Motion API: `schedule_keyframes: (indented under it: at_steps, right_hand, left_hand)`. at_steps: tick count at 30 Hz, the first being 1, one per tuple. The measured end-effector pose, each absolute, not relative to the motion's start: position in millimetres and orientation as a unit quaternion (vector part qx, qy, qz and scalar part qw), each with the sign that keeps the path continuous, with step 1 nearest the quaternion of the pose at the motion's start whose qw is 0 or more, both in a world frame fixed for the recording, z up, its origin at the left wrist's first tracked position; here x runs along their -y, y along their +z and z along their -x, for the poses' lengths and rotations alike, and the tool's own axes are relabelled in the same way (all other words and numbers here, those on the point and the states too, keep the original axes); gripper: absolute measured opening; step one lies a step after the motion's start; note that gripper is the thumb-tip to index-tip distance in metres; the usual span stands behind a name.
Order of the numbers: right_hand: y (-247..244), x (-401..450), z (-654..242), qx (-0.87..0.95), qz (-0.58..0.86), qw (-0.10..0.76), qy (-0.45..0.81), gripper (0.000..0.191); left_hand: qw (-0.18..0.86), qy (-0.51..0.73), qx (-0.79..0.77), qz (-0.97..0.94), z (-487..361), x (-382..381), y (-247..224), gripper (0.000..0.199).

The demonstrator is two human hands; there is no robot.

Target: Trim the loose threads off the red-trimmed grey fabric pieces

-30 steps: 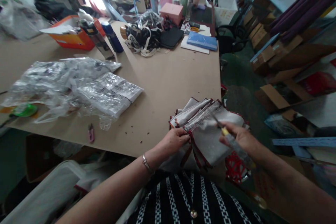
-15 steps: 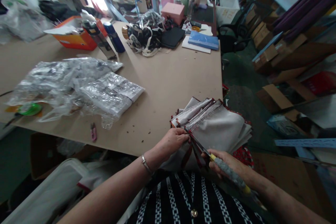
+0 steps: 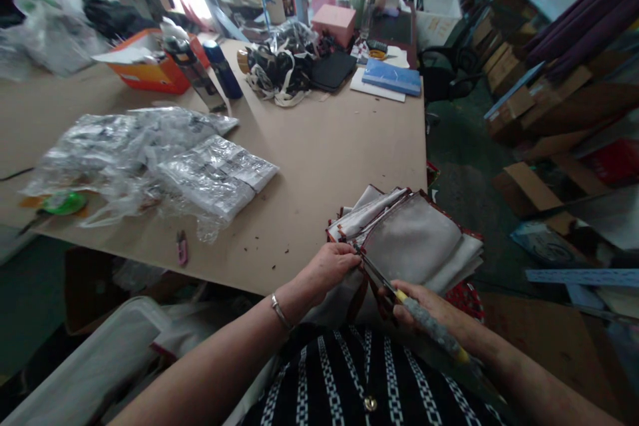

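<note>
A stack of white fabric pieces with reddish-brown edging (image 3: 417, 233) lies at the table's right front corner, partly overhanging it. My left hand (image 3: 332, 267) pinches the near edge of the stack between thumb and fingers. In my right hand (image 3: 417, 303) is a soldering iron (image 3: 434, 327) with a grey-wrapped handle and yellow ends. Its thin metal shaft points up and left, the tip close to my left fingertips. Whether the tip touches the fabric I cannot tell. Reddish-brown strips hang below the hands.
On the table (image 3: 319, 146) are clear plastic-wrapped packets (image 3: 214, 173), pink-handled thread snips (image 3: 181, 247), a green tape roll (image 3: 64, 203), an orange box (image 3: 150, 70), two bottles, and blue folders (image 3: 391, 76). Cardboard boxes (image 3: 532, 190) stand on the floor at right.
The top fabric piece lies flatter, with fewer folded edges showing beside it. The iron's tip has moved up and left, nearer my left fingertips. The view has shifted slightly.
</note>
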State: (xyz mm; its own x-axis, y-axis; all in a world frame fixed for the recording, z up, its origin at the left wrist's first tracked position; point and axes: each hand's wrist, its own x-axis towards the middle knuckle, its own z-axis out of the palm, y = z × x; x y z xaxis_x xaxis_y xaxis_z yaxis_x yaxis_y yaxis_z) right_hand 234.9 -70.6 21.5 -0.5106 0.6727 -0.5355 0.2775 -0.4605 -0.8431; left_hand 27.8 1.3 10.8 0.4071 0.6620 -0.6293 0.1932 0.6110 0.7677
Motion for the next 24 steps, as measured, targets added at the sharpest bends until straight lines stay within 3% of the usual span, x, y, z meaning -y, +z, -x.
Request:
schedule_keyframes:
  at_steps: [5, 24]
  right_hand:
    - [18, 69, -236, 0.469, 0.479, 0.127, 0.731, 0.054]
    - [14, 60, -222, 0.513, 0.525, 0.206, 0.647, 0.045]
  left_hand:
    - [0.740, 0.166, -0.502, -0.415, -31, 1, 15, 0.011]
    - [0.755, 0.159, -0.496, -0.398, -24, 1, 22, 0.012]
